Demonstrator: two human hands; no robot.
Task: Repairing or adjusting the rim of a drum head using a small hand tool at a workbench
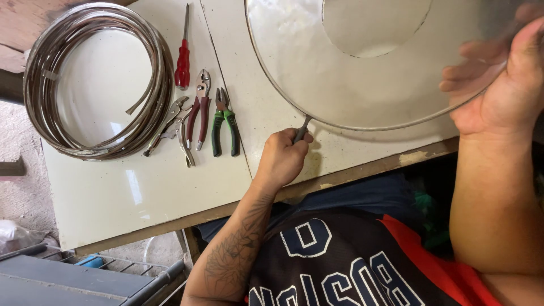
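Spreading across most of the view is a cream-coloured flat worktop (141, 192). Lying on it at two o'clock is a large round shiny metal disc with a circular hole in its middle (317, 73). Sitting at ten o'clock is a coil of flat silvery metal strip (99, 79). The right hand (498, 79) is gripping the disc's rim at three o'clock, fingers curled over it. The left hand (281, 160) is closing in a fist around a thin grey metal tool (301, 131), its tip touching the disc's lower edge near centre. Between coil and fist are lying a red-handled screwdriver (183, 59), silver locking pliers (170, 124), red-handled pliers (199, 107) and green-handled pliers (225, 122).
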